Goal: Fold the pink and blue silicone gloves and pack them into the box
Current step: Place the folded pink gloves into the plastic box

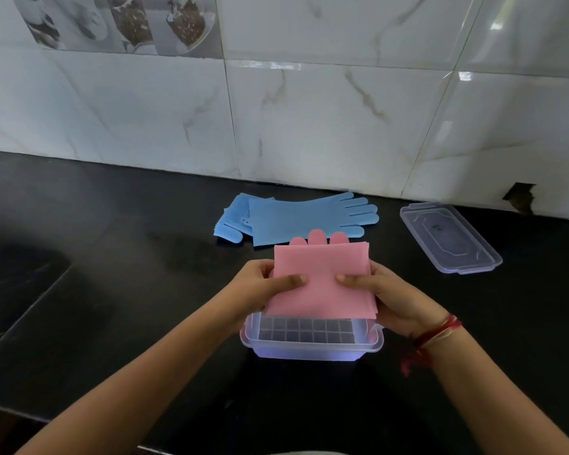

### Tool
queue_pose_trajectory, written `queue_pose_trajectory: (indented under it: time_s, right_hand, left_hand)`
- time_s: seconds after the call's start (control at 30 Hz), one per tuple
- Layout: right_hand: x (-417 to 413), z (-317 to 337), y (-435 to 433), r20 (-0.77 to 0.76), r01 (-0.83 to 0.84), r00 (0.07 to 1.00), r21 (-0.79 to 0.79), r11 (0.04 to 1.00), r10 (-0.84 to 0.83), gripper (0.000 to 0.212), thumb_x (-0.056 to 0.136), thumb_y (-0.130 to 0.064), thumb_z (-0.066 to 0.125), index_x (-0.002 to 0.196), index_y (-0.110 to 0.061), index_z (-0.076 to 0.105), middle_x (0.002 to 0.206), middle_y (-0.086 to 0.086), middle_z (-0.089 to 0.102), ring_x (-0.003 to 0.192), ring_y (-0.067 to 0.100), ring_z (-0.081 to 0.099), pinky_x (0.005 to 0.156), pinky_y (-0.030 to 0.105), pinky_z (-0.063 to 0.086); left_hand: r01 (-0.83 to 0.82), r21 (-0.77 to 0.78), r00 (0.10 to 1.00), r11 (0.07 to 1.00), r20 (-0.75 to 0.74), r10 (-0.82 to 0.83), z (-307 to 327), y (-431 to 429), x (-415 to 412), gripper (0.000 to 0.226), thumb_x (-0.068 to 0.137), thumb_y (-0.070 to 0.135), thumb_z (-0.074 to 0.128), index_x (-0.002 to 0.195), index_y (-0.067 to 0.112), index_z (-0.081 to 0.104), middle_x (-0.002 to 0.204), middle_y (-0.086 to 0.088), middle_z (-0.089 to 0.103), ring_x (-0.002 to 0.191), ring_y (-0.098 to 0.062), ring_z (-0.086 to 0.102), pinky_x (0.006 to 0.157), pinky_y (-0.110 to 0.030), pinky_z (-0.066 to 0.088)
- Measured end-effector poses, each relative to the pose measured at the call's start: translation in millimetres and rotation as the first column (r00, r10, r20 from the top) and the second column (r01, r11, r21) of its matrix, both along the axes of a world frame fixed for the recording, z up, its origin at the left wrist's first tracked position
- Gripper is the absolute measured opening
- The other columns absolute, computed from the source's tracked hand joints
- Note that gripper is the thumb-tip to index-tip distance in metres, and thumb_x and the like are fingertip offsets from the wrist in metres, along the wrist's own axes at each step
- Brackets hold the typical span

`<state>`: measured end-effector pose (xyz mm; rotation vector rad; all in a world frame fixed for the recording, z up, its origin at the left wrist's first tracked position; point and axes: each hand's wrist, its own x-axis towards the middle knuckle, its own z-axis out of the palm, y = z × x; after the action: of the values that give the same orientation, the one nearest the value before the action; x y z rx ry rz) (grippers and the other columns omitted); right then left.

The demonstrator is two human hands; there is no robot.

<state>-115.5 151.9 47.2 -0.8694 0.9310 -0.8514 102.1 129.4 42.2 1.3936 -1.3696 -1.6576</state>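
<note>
The folded pink gloves (322, 277) are held just above the clear plastic box (312, 346), with their fingertips poking out at the far edge. My left hand (260, 287) pinches the fold's left side, thumb on top. My right hand (388, 297) pinches its right side the same way. A grid insert shows inside the box under the near edge of the fold. The blue gloves (296, 218) lie flat on the black counter behind, one stretched out with fingers to the right, the other partly under it at the left.
The box's clear lid (450, 238) lies on the counter at the right, near the marble-tiled wall (309, 110). A dark sink (10, 284) sits at the left. A chipped hole (521, 197) marks the wall base at the far right.
</note>
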Motion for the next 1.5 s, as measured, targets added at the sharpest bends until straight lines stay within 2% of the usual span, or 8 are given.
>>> queue_pose_trajectory:
  time_s: [0.17,0.33,0.47,0.63,0.87,1.07,1.2,1.5]
  right_hand:
    - [7.1,2.1,-4.6,-0.332,-0.046,0.943,-0.025,0.999,0.035,0.035,0.081,-0.043,0.063,0.109,-0.022,0.063,0.099,0.004,0.072,0.09,0.019,0.07,0.07,0.031,0.058]
    - [16.4,-4.5,-18.6,-0.742,-0.175,0.658,0.017,0.984,0.13,0.026,0.092,-0.036,0.051,0.105,-0.015,0.061,0.106,0.008,0.064,0.099,0.023,0.061,0.091,0.041,0.051]
    - [30.1,-12.8,-23.6,-0.97,-0.334,0.212,0.041,0.942,0.117,0.037,0.098,-0.041,0.036,0.079,-0.016,0.055,0.077,0.002,0.058,0.071,0.012,0.055,0.06,0.023,0.043]
    - [47.9,-37.0,-26.3,-0.992,-0.451,-0.127,0.083,0.889,0.028,0.037,0.101,-0.027,0.03,0.107,-0.008,0.061,0.106,0.012,0.067,0.097,0.025,0.062,0.082,0.033,0.049]
    - [51.8,-39.6,-24.7,-0.955,-0.382,-0.233,-0.084,0.92,-0.184,0.021,0.093,-0.027,0.054,0.106,-0.015,0.065,0.097,0.006,0.069,0.087,0.021,0.066,0.076,0.031,0.053]
    - [42.2,-23.5,-3.0,-0.821,-0.487,-0.063,-0.471,0.736,-0.567,0.037,0.078,-0.025,0.075,0.113,-0.018,0.062,0.101,0.005,0.066,0.084,0.019,0.067,0.07,0.028,0.056]
    - [40.3,-27.5,-3.1,-0.944,-0.556,-0.05,-0.245,0.794,-0.327,0.038,0.091,-0.013,0.056,0.128,-0.02,0.052,0.123,0.005,0.06,0.106,0.023,0.062,0.092,0.036,0.052]
    - [51.4,-34.1,-21.5,-0.992,-0.608,-0.128,0.072,0.791,-0.008,0.046,0.092,-0.01,0.053,0.136,-0.011,0.04,0.133,0.011,0.052,0.114,0.029,0.056,0.1,0.041,0.046]
  left_hand:
    - [0.087,-0.038,0.983,0.995,0.163,-0.08,-4.1,-10.7,7.9,0.02,0.075,0.031,0.076,0.09,0.029,0.063,0.091,0.006,0.071,0.081,-0.011,0.069,0.058,-0.02,0.055]
    - [0.281,-0.076,0.863,0.957,0.457,-0.218,-5.1,-15.6,9.7,0.024,0.075,0.039,0.073,0.094,0.026,0.066,0.089,0.006,0.07,0.08,-0.009,0.067,0.068,-0.025,0.056]
    - [0.461,-0.06,0.557,0.885,0.797,-0.236,-5.7,-16.4,-5.1,0.031,0.075,0.049,0.068,0.073,0.021,0.057,0.069,0.004,0.06,0.061,-0.008,0.056,0.055,-0.022,0.044]
    - [0.604,0.06,0.104,0.795,0.983,-0.153,-17.8,-10.4,-30.8,0.037,0.084,0.044,0.06,0.065,0.021,0.037,0.066,0.002,0.049,0.06,-0.013,0.049,0.058,-0.028,0.043]
    - [0.582,0.011,0.055,0.813,0.997,-0.054,-14.0,-3.2,-37.2,0.031,0.084,0.042,0.063,0.101,0.017,0.058,0.064,0.001,0.044,0.065,-0.016,0.052,0.056,-0.03,0.042]
    - [0.586,-0.476,0.434,0.656,0.868,0.242,0.8,4.4,-30.9,0.043,0.081,0.046,0.068,0.113,0.02,0.056,0.094,-0.001,0.064,0.077,-0.013,0.059,0.063,-0.025,0.048]
    - [0.707,-0.243,0.394,0.664,0.915,-0.084,-22.0,5.2,-44.4,0.068,0.084,0.04,0.065,0.14,0.015,0.035,0.142,-0.008,0.042,0.121,-0.025,0.049,0.1,-0.038,0.043]
    - [0.702,-0.082,0.23,0.708,0.966,-0.116,-39.3,-9.6,-44.3,0.053,0.094,0.035,0.05,0.14,0.012,0.036,0.13,-0.011,0.046,0.111,-0.026,0.052,0.09,-0.039,0.048]
